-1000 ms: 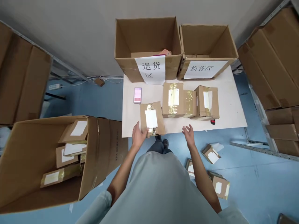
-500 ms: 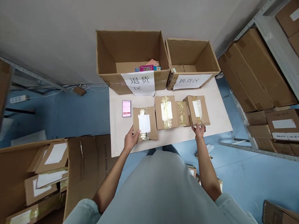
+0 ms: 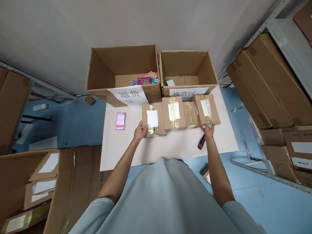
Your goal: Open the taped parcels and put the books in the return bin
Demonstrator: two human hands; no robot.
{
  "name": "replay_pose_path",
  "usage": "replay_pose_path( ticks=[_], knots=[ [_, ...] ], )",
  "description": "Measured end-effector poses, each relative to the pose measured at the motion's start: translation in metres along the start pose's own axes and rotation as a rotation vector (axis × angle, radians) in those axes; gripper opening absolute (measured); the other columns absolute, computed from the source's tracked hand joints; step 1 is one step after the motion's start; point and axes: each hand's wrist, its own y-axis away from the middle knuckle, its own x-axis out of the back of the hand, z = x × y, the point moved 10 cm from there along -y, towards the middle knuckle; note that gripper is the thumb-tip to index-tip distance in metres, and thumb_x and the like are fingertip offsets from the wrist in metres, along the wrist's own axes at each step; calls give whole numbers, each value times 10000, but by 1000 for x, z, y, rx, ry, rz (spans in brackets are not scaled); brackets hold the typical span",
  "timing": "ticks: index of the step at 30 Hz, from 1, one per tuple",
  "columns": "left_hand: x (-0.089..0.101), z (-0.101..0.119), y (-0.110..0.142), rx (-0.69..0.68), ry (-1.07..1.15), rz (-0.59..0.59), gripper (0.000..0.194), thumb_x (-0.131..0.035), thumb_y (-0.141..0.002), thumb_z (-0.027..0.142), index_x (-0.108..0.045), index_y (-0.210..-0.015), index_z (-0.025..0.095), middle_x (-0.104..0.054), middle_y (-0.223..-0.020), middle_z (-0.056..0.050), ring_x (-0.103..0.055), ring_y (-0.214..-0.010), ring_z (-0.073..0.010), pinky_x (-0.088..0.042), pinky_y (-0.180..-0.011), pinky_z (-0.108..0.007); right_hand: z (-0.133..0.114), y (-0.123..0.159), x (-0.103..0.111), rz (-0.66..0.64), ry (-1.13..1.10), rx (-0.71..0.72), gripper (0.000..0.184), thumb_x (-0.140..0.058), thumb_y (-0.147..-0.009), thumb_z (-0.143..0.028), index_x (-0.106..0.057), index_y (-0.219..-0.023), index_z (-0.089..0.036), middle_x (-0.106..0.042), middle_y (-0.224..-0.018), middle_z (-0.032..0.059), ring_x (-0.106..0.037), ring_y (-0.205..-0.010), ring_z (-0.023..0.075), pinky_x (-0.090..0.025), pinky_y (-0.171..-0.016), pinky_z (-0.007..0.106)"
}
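Observation:
Three taped cardboard parcels stand in a row on the white table (image 3: 126, 146), against the two open boxes at the back. My left hand (image 3: 139, 132) grips the near left corner of the left parcel (image 3: 152, 119). My right hand (image 3: 207, 131) presses on the near edge of the right parcel (image 3: 207, 110). The middle parcel (image 3: 179, 113) sits between them, touching both. Both hands have fingers curled against the cardboard.
Behind the parcels stand a large open box (image 3: 122, 74) with coloured packs inside and a second open box (image 3: 187, 71), each with a paper sign. A pink card (image 3: 120, 121) and a red-and-black tool (image 3: 201, 142) lie on the table. A big carton of parcels (image 3: 36, 185) stands left; stacked cartons (image 3: 268, 84) right.
Both hands have pushed the row of parcels away from me, up against the back boxes. The red-and-black tool now shows on the table near my right hand.

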Motion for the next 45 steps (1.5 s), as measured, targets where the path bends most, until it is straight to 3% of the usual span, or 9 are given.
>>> replay_pose_path(
  ticks=[5,11,15,21,26,32,36,41,45],
  knots=[
    [-16,23,1,61,30,67,736,-647,-1025,447,-512,-1705,198,-784,-1488,-154,-748,-1361,-382,-576,-1182,-507,-3,-38,9,-61,29,-30,855,-821,-958,-565,-456,-1663,-248,-766,-1332,118,-826,-898,190,-726,-979,428],
    [-8,7,44,136,94,154,622,-657,-1043,442,-626,-1596,159,-761,-1519,-175,-788,-1261,-319,-608,-1135,-440,39,-3,21,-63,136,-12,819,-747,-855,-893,-624,-1312,-224,-758,-1157,88,-832,-810,205,-710,-780,356],
    [-2,-12,74,202,104,225,525,-649,-1045,448,-722,-1440,109,-802,-1416,-207,-792,-1239,-316,-614,-1119,-438,64,54,-27,-409,302,31,836,-719,-733,-1002,-685,-996,-210,-776,-961,68,-805,-727,215,-669,-715,352],
    [3,-24,81,201,108,232,336,-695,-1020,465,-827,-1148,185,-871,-1209,-138,-801,-1175,-309,-621,-1079,-421,74,136,-115,-723,383,97,762,-760,-739,-934,-797,-975,-211,-858,-1018,117,-833,-788,255,-675,-805,393],
    [5,-23,75,136,105,198,276,-743,-1001,425,-855,-1116,200,-880,-1174,-130,-817,-1080,-332,-618,-1057,-454,63,174,-168,-698,475,204,773,-648,-815,-942,-817,-1044,-223,-877,-1114,116,-831,-780,250,-640,-781,355],
    [6,-26,75,30,129,116,250,-721,-1033,379,-857,-1143,200,-874,-1202,-134,-826,-1072,-338,-618,-1037,-456,54,213,-182,-450,650,300,710,-464,-932,-878,-749,-772,-248,-866,-891,123,-824,-756,295,-599,-771,361],
    [35,-50,79,-32,136,85,234,-697,-1051,357,-849,-1159,215,-862,-1261,-118,-819,-1097,-333,-610,-1050,-446,70,259,-189,-451,754,282,569,-544,-951,-715,-764,-698,-255,-833,-744,87,-812,-739,302,-582,-751,360],
    [95,-104,85,-56,116,92,201,-713,-1034,339,-839,-1147,230,-843,-1297,-106,-814,-1088,-320,-593,-1091,-435,124,356,-222,-663,812,230,450,-652,-939,-550,-769,-608,-267,-763,-595,38,-768,-626,256,-565,-682,328],
    [127,-149,96,12,133,143,523,-799,-992,430,-722,-1439,170,-753,-1491,-174,-822,-1064,-305,-604,-1082,-431,142,414,-257,-853,814,254,470,-718,-940,-556,-758,-573,-265,-769,-618,27,-766,-669,247,-585,-721,320]
  ],
)
